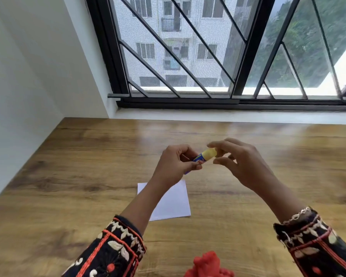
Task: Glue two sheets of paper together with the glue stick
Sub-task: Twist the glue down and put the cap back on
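A glue stick with a blue label and a yellow cap is held above the wooden table. My left hand grips its blue body. My right hand is at the yellow cap end, fingers spread, with a fingertip touching the cap. White paper lies flat on the table below my left wrist, partly hidden by my forearm; I cannot tell whether it is one sheet or two stacked.
A window with black bars runs along the far side behind a white sill. A white wall borders the table on the left. Red fabric shows at the bottom edge.
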Demonstrator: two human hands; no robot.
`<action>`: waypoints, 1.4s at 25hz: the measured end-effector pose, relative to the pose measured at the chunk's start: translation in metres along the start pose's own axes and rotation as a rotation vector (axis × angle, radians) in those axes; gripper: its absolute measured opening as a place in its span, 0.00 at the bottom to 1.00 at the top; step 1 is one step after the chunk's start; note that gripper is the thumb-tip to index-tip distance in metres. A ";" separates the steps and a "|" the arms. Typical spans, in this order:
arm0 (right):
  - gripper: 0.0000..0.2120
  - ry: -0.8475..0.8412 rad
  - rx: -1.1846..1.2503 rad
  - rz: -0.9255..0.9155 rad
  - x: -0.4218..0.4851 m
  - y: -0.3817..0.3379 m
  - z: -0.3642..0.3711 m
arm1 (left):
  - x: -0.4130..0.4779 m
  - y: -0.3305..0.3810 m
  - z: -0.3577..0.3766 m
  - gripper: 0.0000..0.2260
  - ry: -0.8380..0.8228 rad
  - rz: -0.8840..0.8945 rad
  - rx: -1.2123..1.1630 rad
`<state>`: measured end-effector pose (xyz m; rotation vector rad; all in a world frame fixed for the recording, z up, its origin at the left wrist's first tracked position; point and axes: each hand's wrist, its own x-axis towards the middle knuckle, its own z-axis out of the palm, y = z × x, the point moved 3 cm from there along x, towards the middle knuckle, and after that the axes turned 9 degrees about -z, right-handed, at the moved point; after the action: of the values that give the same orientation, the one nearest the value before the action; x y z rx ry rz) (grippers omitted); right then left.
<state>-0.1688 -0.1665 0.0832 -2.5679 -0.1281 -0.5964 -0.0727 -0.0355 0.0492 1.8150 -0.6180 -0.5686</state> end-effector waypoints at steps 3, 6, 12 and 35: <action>0.13 -0.011 -0.073 -0.076 -0.001 -0.002 0.005 | -0.002 0.000 0.001 0.07 -0.055 -0.003 -0.023; 0.10 -0.029 -0.078 -0.132 -0.002 -0.002 0.008 | -0.005 0.000 0.003 0.07 -0.079 -0.001 -0.071; 0.12 0.082 -0.031 -0.068 -0.006 -0.003 0.009 | -0.011 0.003 0.005 0.09 -0.035 0.023 -0.121; 0.16 0.009 0.037 0.655 -0.036 0.049 0.072 | -0.028 -0.060 -0.011 0.36 0.323 0.105 0.821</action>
<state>-0.1639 -0.1728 -0.0109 -2.3671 0.6712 -0.3424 -0.0781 0.0075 -0.0020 2.5441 -0.7788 0.0931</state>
